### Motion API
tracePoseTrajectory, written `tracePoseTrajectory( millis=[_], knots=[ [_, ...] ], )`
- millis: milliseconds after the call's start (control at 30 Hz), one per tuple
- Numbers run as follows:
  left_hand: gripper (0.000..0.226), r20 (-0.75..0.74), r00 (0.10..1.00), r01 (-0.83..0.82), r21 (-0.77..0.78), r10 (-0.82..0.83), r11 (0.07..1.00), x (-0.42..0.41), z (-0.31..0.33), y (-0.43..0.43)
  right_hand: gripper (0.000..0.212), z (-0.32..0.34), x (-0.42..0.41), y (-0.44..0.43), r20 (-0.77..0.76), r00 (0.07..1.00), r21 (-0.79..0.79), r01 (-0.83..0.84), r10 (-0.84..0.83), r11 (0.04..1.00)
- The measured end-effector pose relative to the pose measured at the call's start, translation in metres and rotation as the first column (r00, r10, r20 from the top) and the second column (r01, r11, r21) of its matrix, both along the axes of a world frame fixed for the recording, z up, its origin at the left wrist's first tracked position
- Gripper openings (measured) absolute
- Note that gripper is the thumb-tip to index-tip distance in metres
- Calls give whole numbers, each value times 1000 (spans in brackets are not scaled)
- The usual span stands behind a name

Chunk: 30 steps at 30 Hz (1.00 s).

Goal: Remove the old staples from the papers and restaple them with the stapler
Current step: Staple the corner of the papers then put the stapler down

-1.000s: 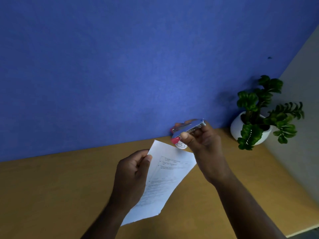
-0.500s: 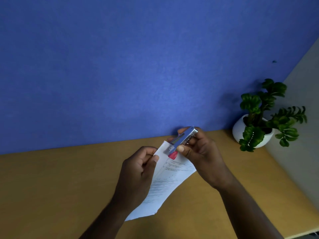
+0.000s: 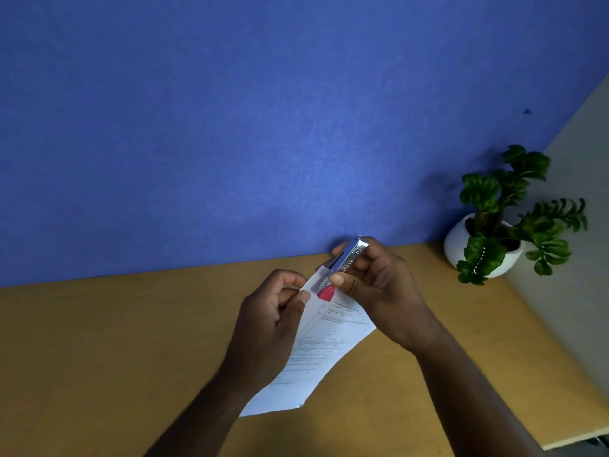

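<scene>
Holding a small silver stapler (image 3: 346,262), red at its near end, at the top corner of printed white papers (image 3: 329,341), with right hand (image 3: 379,285) fingers curled round it. Pinching that same corner between left hand (image 3: 267,328) thumb and fingers. Held over a wooden desk (image 3: 99,357), before a blue wall (image 3: 230,127). Potted green plant (image 3: 504,219) far right.

A wooden desk (image 3: 99,357) spans the near scene, backed by a blue fabric partition (image 3: 230,127) on its far side. At the far right a leafy green plant (image 3: 514,206) stands in a round white pot (image 3: 461,242), beside a grey wall (image 3: 580,258).
</scene>
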<state>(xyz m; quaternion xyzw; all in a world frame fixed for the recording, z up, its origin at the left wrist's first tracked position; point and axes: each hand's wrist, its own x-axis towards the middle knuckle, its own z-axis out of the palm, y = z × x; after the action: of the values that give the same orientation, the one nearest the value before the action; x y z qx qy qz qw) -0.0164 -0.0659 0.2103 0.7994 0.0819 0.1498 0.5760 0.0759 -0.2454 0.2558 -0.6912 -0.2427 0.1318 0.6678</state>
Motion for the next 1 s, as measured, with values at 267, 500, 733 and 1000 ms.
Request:
tracePoseTrajectory(
  millis=[267,500,733,1000],
  knots=[
    [9,27,1000,3,-11,-3,1000,3,3,-2,20,3,1,0,49,999,-83,7,-3,996],
    [8,14,1000,-2,12,2,1000,5,2,-2,17,6,1,1,78,997,-114,19,-10,993],
    [7,32,999,7,3,-7,1000,7,1,-2,15,2,1,2,94,994,-139,65,-52,988],
    [8,16,1000,14,-12,-13,1000,8,-3,-5,16,-3,3,5,184,974,-222,169,-129,960]
  ],
)
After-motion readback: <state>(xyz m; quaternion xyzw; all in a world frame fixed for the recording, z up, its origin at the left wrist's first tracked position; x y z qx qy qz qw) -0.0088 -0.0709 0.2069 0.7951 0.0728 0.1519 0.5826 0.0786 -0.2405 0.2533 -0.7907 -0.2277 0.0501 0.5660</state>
